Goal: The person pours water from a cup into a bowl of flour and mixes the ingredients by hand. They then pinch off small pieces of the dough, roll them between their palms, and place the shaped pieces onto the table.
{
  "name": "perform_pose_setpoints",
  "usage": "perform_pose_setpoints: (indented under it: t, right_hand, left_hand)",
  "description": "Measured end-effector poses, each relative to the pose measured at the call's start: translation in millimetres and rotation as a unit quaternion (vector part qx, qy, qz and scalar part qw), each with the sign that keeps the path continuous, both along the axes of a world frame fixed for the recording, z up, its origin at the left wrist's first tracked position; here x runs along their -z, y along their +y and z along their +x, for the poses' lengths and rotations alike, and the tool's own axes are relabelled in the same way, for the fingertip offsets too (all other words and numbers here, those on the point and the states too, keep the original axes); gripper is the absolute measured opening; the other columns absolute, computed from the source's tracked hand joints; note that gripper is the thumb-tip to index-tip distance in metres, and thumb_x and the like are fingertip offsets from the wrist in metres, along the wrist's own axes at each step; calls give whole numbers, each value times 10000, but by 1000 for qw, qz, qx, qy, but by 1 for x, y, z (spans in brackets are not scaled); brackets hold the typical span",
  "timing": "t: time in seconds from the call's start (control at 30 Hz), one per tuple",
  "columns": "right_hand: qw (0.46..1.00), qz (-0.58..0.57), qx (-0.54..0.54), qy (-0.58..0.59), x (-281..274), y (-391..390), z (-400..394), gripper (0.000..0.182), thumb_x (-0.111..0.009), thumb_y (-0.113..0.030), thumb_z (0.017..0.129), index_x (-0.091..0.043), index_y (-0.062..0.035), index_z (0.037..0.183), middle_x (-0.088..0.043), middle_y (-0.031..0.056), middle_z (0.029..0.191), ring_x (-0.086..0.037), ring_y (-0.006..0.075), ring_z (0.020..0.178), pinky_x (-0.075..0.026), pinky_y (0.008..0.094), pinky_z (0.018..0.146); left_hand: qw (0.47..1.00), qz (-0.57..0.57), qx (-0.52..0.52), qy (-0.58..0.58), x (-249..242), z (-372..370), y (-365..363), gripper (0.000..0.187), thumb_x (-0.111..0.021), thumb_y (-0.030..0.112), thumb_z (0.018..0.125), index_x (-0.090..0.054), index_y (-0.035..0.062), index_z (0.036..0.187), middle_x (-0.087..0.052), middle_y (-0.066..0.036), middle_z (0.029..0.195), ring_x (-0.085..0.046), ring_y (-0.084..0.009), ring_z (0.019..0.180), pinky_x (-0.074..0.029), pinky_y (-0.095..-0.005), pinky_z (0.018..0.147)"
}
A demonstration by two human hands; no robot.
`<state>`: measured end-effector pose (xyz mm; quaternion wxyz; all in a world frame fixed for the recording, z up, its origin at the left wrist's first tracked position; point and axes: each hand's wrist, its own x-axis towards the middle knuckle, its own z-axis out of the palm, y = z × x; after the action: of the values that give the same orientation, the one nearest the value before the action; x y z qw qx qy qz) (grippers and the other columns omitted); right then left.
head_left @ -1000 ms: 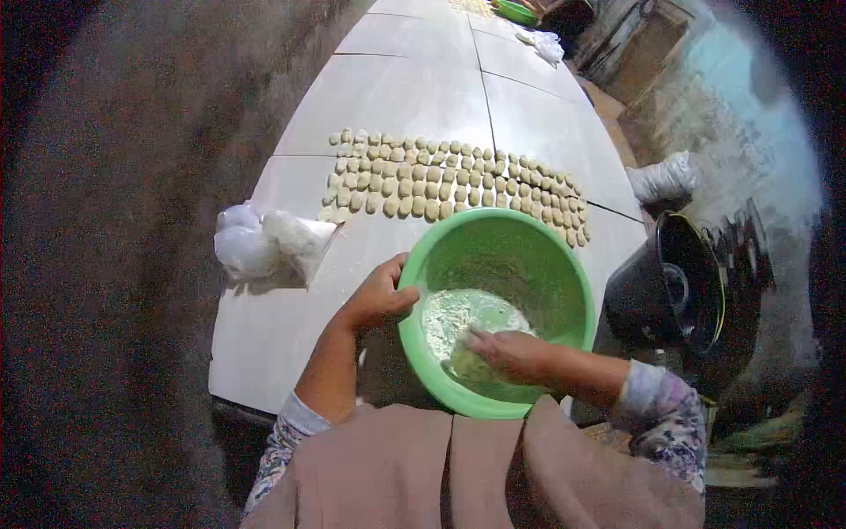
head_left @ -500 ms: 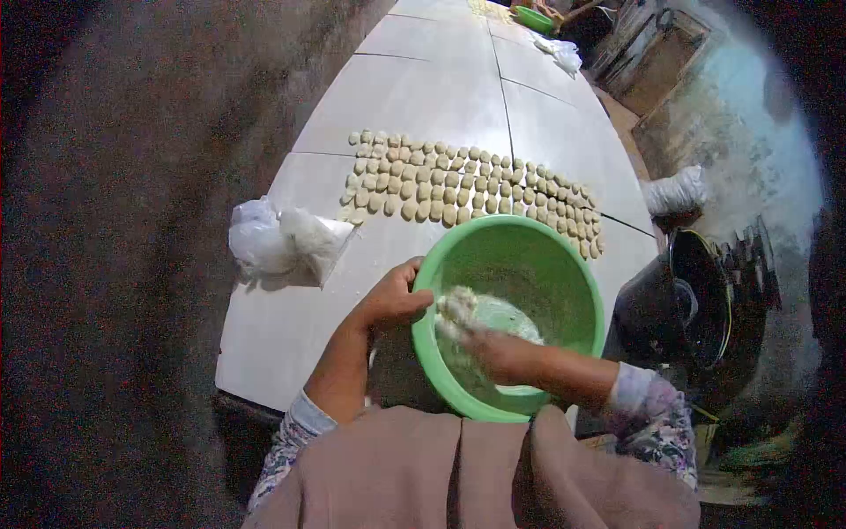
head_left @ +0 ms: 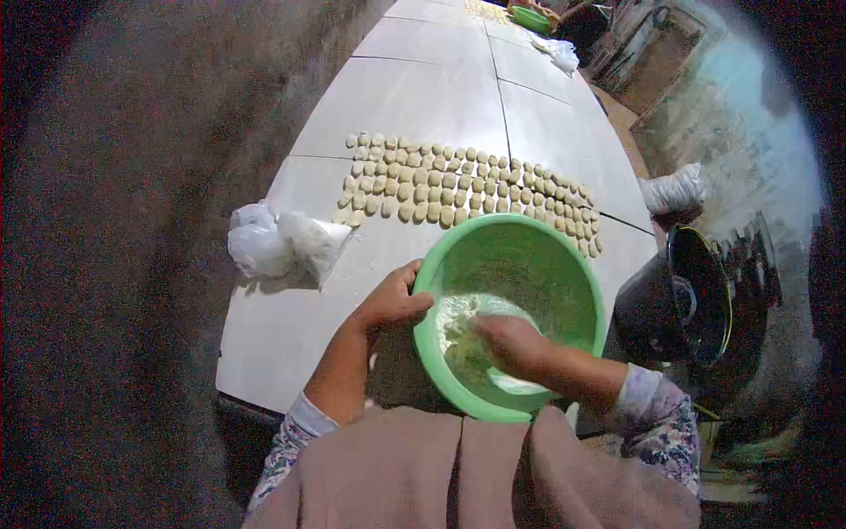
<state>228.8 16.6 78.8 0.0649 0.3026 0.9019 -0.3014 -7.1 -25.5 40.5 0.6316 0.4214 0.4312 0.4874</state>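
Note:
A large green plastic basin (head_left: 597, 309) is tilted toward me at the near edge of the table. My left hand (head_left: 394, 298) grips its left rim, thumb over the edge and fingers outside. Inside the basin is my right hand (head_left: 513, 342), over a pale, crumbly flour mixture (head_left: 455, 319) on the left side of the bottom. Motion blurs its fingers, and whatever they may hold is hidden. Just beyond the basin, rows of small rounded dough pieces (head_left: 434, 212) lie on the white tabletop.
Plastic bags of white powder (head_left: 308, 242) sit on the table's left side. A black bucket (head_left: 652, 295) stands to the right of the table, near a white sack (head_left: 674, 188). At the far end are another green basin (head_left: 531, 19) and a white plastic bag (head_left: 562, 55).
My right hand has moved a little to the right and away from the basin's left wall, uncovering more of the flour mixture. My left hand keeps its hold on the rim.

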Motion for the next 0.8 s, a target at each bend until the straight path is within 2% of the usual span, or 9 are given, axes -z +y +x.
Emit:
perform_pose_setpoints:
  t: [0.17,0.23,0.27,0.3,0.37,0.43,0.6,0.7,0.8]
  right_hand:
    - [989,17,139,49,11,37,-24,419,-311,-323,927,-558,-11,1057,-583,215,1051,-562,350,975,-383,431,904]
    - [903,-355,231,79,24,25,-41,256,-415,-206,897,-530,-18,1029,-591,171,933,-567,309,933,-421,392,839]
    - [986,-157,54,-2,11,11,-37,329,-355,-269,925,-534,-36,1072,-588,171,973,-555,271,956,-404,367,860]
    - [969,-239,54,-37,3,7,-39,318,-396,-218,908,-502,-39,1149,-555,184,1100,-558,293,991,-410,386,882]
    - [975,-82,-178,-107,-14,2,-31,359,-447,-147,866,-447,-31,1205,-515,203,1158,-552,349,1006,-417,421,896]
    - [980,-60,-176,-69,-10,-6,-10,456,-582,-174,779,-439,-41,1191,-482,258,1179,-540,401,1023,-457,453,848]
    - [980,54,-191,-20,16,-29,-10,243,-395,-180,879,-472,-11,1036,-526,239,1040,-582,382,890,-494,447,743]
    - [978,109,-179,-9,46,-18,-8,219,-393,-173,880,-504,-32,1006,-568,203,972,-596,362,863,-491,454,724]
    - [993,108,-50,3,0,5,-16,171,-447,-175,872,-562,-75,950,-602,171,840,-609,329,789,-487,417,671]
  left_hand:
    - [999,32,3,-39,5,1,1,553,-636,172,703,-449,15,1199,-581,-56,997,-545,-125,846,-450,-278,787]
    - [997,37,-1,63,9,-5,6,515,-625,150,713,-463,12,1182,-584,-54,987,-548,-122,846,-453,-276,779]
    - [998,25,2,66,8,-6,5,503,-622,138,714,-468,8,1175,-586,-54,980,-548,-121,846,-451,-274,782]
    - [998,11,5,67,6,-5,3,492,-619,126,714,-473,5,1169,-588,-54,974,-549,-119,846,-450,-273,786]
    - [1000,9,-7,13,-2,-2,-2,498,-618,119,709,-473,2,1170,-587,-61,973,-550,-123,845,-447,-269,790]
    - [1000,-8,-15,26,-1,-2,-1,490,-617,127,707,-477,4,1160,-583,-64,981,-546,-124,855,-444,-268,797]
    - [999,-5,-26,-39,2,2,-1,479,-613,128,699,-481,4,1143,-576,-62,996,-545,-132,887,-442,-279,813]
    - [1000,13,-12,23,4,-2,1,481,-610,121,698,-479,5,1146,-574,-63,1000,-546,-136,888,-442,-284,817]
    - [999,-2,-13,29,-2,-1,-1,490,-610,119,698,-476,6,1155,-574,-63,1009,-546,-137,895,-440,-285,824]
